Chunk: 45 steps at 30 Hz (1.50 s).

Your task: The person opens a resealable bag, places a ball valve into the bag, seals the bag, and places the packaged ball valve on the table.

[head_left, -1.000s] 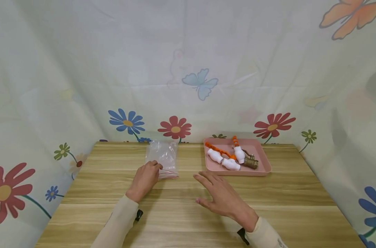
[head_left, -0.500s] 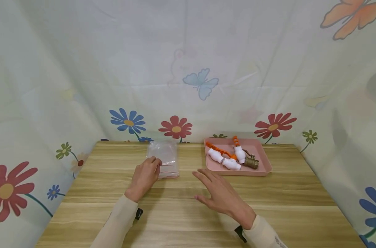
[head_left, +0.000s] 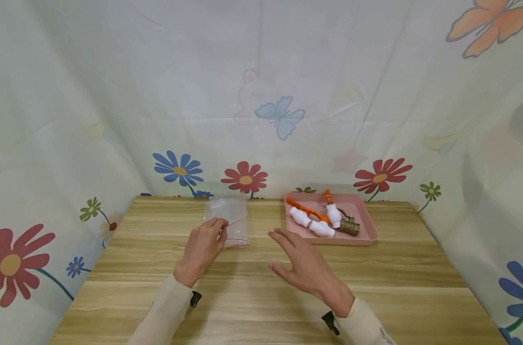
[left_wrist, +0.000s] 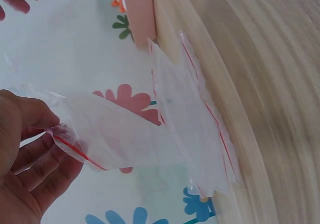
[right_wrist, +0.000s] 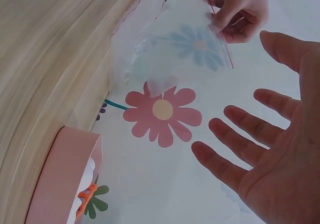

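My left hand (head_left: 203, 247) pinches the red-striped edge of a clear zip bag (left_wrist: 115, 139) between thumb and fingers. That bag's edge is raised above the other zip bags (left_wrist: 192, 114), which lie in a stack on the table with red lines along their mouths. In the right wrist view the same left hand (right_wrist: 243, 14) shows at the top with the lifted bag. My right hand (head_left: 308, 263) hovers over the table to the right of the stack, fingers spread and holding nothing; its palm (right_wrist: 285, 184) faces the bags.
Right of the bags stands a pink tray (head_left: 366, 239). Inside are several white valve-like fittings (head_left: 321, 229) with orange strap-like handles (head_left: 302, 207) and a brass-coloured fitting (head_left: 350, 226). A flower-printed curtain (head_left: 192, 120) rises behind the wooden table (head_left: 252, 297).
My left hand has raised the edge of the top bag away from the stack. The right hand has shifted slightly left and stays spread. The tray has not moved.
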Each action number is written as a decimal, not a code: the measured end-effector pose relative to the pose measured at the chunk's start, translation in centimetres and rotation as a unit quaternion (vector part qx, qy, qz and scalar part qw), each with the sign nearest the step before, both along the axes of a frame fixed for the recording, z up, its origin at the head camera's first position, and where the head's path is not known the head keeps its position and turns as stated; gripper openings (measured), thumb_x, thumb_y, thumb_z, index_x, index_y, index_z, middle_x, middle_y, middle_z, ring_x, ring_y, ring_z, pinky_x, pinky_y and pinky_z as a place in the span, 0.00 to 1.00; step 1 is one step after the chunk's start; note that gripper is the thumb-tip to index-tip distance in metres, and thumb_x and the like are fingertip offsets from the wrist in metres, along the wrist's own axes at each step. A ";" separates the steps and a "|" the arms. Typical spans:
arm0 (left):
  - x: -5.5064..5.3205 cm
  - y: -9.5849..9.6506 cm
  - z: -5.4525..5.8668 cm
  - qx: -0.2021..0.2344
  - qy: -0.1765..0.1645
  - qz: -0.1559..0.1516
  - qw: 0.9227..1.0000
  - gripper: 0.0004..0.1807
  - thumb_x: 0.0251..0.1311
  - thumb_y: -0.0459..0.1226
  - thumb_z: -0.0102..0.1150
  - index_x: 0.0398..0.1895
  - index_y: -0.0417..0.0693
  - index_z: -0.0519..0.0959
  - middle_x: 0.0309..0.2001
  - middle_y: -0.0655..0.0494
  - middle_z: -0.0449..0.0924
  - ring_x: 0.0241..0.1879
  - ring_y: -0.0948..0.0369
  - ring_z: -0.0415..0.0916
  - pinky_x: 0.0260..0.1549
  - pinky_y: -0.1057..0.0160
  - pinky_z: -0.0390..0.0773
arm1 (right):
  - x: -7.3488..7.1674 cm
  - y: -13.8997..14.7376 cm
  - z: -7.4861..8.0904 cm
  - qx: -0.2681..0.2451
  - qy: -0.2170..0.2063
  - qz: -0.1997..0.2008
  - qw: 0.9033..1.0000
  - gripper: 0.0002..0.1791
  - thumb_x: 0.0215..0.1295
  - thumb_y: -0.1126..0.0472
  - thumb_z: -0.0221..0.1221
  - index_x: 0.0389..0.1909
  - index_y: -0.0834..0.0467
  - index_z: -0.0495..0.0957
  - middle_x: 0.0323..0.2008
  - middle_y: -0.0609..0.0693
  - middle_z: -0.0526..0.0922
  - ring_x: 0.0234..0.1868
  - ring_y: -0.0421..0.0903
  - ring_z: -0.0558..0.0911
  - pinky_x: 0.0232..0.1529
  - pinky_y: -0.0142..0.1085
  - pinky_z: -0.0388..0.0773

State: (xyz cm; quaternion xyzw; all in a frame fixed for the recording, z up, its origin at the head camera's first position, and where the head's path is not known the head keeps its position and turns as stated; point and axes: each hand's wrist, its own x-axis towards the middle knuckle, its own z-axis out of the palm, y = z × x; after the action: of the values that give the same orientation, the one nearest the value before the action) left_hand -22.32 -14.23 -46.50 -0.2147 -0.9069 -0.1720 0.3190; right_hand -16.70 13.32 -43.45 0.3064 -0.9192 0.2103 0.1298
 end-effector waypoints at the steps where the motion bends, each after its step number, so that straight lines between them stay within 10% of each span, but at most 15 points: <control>1: 0.1 0.1 0.1 0.003 0.005 -0.003 1.000 0.05 0.55 0.29 0.66 0.34 0.45 0.81 0.27 0.56 0.81 0.22 0.62 0.77 0.21 0.63 0.78 | 0.0 0.0 0.0 -0.002 0.004 0.000 1.000 0.37 0.62 0.45 0.65 0.70 0.50 0.66 0.67 0.53 0.71 0.63 0.51 0.76 0.58 0.49 0.77; 22: 3.1 2.8 3.1 0.084 0.060 -0.040 0.994 0.07 0.53 0.27 0.64 0.35 0.40 0.79 0.28 0.53 0.81 0.23 0.65 0.79 0.21 0.71 0.79 | 0.2 -0.6 1.9 -0.076 0.118 0.020 0.990 0.34 0.59 0.50 0.67 0.65 0.55 0.71 0.61 0.51 0.77 0.60 0.50 0.79 0.56 0.47 0.78; 45: 4.9 7.7 4.5 0.223 0.051 -0.078 0.970 0.08 0.52 0.24 0.64 0.35 0.39 0.79 0.32 0.52 0.82 0.24 0.65 0.83 0.23 0.76 0.79 | 0.9 -1.3 3.0 -0.221 0.032 0.002 0.975 0.32 0.61 0.55 0.67 0.66 0.53 0.70 0.63 0.53 0.76 0.54 0.49 0.83 0.40 0.35 0.85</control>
State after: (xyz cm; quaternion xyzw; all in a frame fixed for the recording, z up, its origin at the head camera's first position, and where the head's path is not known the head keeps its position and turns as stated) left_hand -17.40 -6.54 -41.98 -0.2161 -0.8088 -0.3834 0.3900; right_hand -15.82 12.05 -40.41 0.2781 -0.8451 0.3984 0.2230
